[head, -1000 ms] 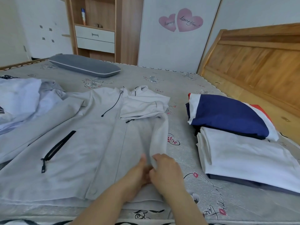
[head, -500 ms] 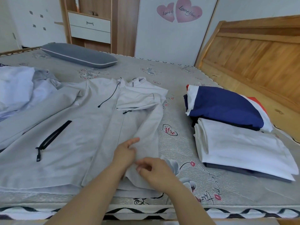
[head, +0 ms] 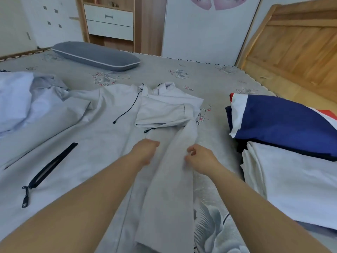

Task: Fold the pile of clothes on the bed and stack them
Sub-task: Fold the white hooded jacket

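We see a big bed (head: 218, 79) that holds all the clothes. A light grey jacket (head: 91, 143) lies spread flat in the middle of the bed. To the right of the jacket sits a stack of folded clothes: a blue, white and red top (head: 282, 125) rests partly on a folded white shirt (head: 291, 179). To the left of the jacket lies a heap of pale unfolded clothes (head: 16, 99). Far behind the jacket, near the back edge of the bed, lies a grey pillow (head: 96, 55). A long folded strip of the jacket, the sleeve (head: 175, 170), runs down its right side. Our left hand (head: 144, 152) rests on the jacket just left of the sleeve, with fingers curled in, and we cannot tell if they grip any cloth. Our right hand (head: 198, 157) is at the right edge of the sleeve, and its curled fingers pinch the cloth there. Half a second ago both hands were close together near the bottom end of the sleeve. Now they are apart, one on each side, and farther up the sleeve.
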